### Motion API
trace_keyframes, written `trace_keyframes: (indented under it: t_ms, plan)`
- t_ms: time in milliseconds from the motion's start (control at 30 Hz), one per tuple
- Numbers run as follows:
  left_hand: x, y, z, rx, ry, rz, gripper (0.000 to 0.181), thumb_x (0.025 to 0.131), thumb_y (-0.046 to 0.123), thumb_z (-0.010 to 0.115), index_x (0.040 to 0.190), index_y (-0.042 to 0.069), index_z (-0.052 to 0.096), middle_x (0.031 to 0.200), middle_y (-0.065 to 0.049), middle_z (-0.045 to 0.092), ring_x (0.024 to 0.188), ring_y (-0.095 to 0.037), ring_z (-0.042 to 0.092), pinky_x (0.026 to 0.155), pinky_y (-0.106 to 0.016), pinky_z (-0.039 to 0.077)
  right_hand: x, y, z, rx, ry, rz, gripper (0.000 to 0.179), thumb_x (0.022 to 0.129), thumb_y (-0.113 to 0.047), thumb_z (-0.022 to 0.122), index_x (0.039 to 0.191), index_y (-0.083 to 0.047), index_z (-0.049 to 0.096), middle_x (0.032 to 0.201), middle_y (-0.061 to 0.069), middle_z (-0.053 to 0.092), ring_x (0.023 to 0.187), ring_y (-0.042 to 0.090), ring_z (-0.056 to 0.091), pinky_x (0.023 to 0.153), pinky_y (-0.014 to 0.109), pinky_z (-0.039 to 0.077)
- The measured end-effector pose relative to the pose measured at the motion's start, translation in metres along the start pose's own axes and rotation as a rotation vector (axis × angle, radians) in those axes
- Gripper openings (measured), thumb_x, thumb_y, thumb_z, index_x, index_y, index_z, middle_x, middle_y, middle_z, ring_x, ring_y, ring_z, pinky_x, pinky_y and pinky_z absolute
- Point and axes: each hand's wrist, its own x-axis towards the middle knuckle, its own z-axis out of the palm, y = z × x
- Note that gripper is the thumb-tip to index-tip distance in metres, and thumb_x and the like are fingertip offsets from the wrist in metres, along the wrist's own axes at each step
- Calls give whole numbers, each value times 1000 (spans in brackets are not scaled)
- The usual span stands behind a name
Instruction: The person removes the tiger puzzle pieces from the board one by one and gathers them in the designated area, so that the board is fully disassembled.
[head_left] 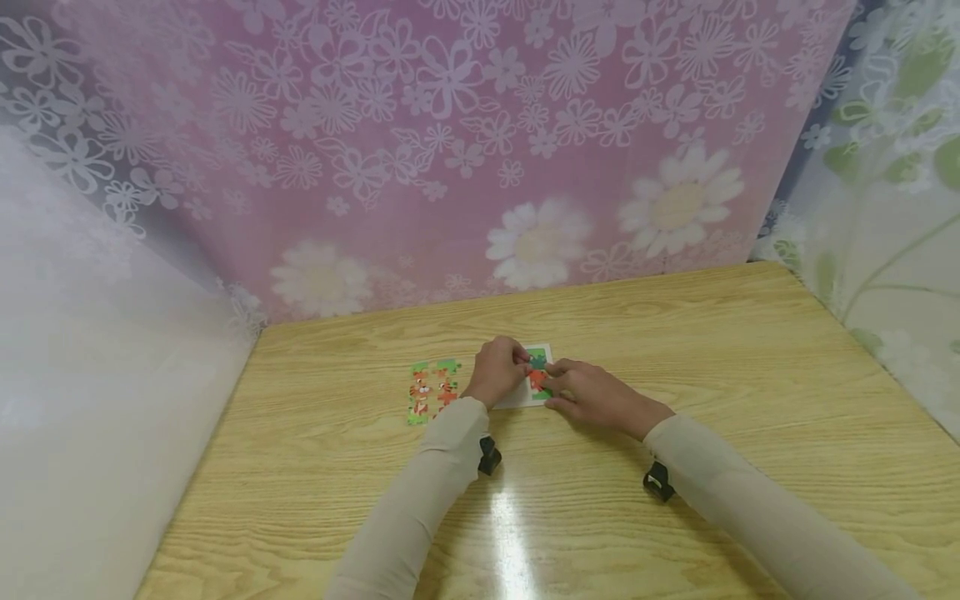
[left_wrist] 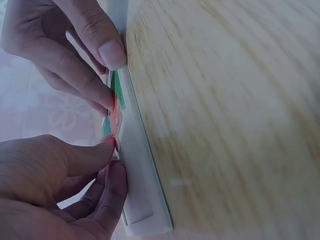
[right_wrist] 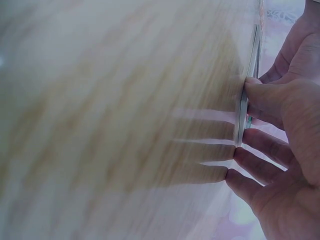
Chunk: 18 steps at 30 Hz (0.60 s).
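A white puzzle tray (head_left: pixel 513 400) lies on the table, with red, green and teal puzzle pieces (head_left: pixel 537 381) along its right side. My left hand (head_left: pixel 497 372) is over the tray's left part; in the left wrist view its thumb and forefinger pinch the edge of a red puzzle piece (left_wrist: pixel 115 122). From the right, my right hand (head_left: pixel 600 398) reaches in, fingertips on the pieces and thumb (left_wrist: pixel 112 54) pressing the tray's rim. Its other fingers (right_wrist: pixel 255 162) are spread, their tips down by the tray edge in the right wrist view. The left hand covers part of the tray.
Left of the tray, several loose puzzle pieces (head_left: pixel 419 392) with a red and white animal picture lie in two columns. The wooden table (head_left: pixel 675 333) meets a pink flowered curtain (head_left: pixel 420 208) at the back. Pale cloth (head_left: pixel 112 375) hangs at the left side.
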Motion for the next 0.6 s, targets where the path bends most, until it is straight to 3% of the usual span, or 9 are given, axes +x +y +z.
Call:
trace_keyframes:
  t_ms: [600]
  plan:
    - [0,-1,-1,-89,8,1,6,94,10,74,95,4,76,82,-2,71,71,-13,64,66,-28,54,-1,-2,-1,4,5,-7,32,97,-14,71,122,6,71,130,27,61,115,37,63,90,46,55]
